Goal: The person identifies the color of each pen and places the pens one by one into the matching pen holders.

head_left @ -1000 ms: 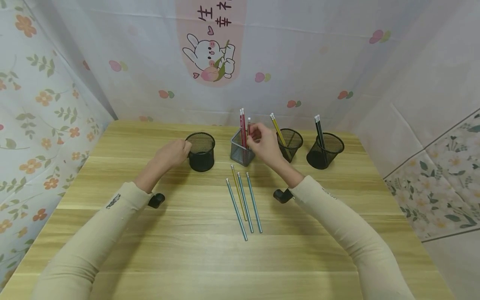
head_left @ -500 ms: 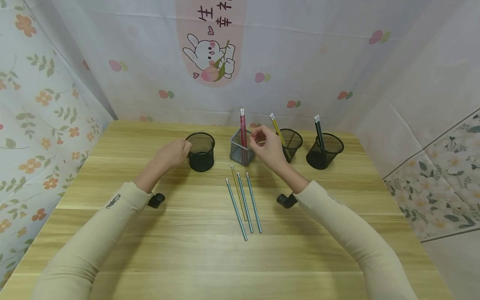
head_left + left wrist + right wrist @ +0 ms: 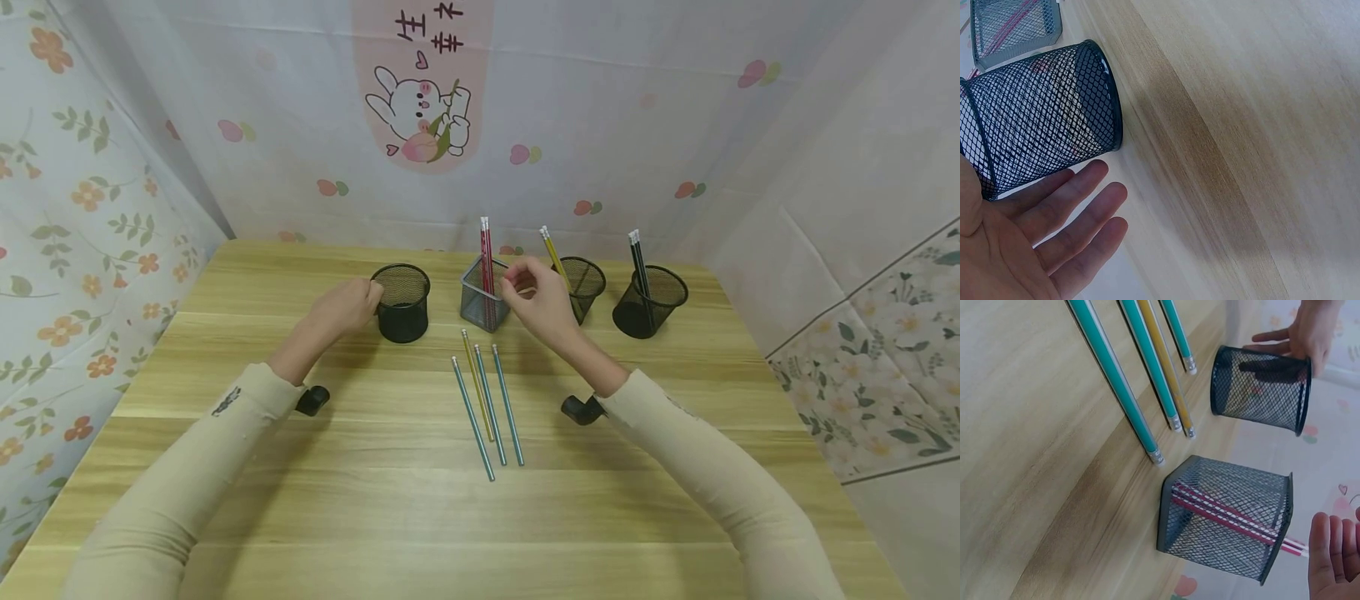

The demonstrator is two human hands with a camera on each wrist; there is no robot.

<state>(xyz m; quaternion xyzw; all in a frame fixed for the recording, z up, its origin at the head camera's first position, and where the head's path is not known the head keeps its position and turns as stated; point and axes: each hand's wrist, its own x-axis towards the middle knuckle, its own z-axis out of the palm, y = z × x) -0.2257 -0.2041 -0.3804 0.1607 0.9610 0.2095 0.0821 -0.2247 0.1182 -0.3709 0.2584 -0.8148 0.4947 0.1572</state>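
Note:
My left hand (image 3: pixel 341 308) is at the left rim of a round black mesh pen cup (image 3: pixel 402 321) and appears to hold it there. In the left wrist view its fingers (image 3: pixel 1088 215) extend along the cup's outer wall. My right hand (image 3: pixel 543 300) hovers at the right side of a square grey mesh pen cup (image 3: pixel 480 310), thumb and fingers loosely bent with nothing between them. Red pencils (image 3: pixel 487 258) stand in that square cup, eraser ends up. Three teal pencils (image 3: pixel 507 404) and one yellow pencil (image 3: pixel 477 383) lie on the table before the cups.
Right of the square cup stands a round black mesh cup (image 3: pixel 592 279) with yellow pencils (image 3: pixel 553 250). Farther right, another tilted-looking black cup (image 3: pixel 667 292) holds black pencils (image 3: pixel 640 258). A patterned curtain (image 3: pixel 600 108) hangs behind the wooden table (image 3: pixel 360 500).
My right hand has let go of a red pencil in the square cup and drawn slightly back to the right. The left hand has stayed at the round cup.

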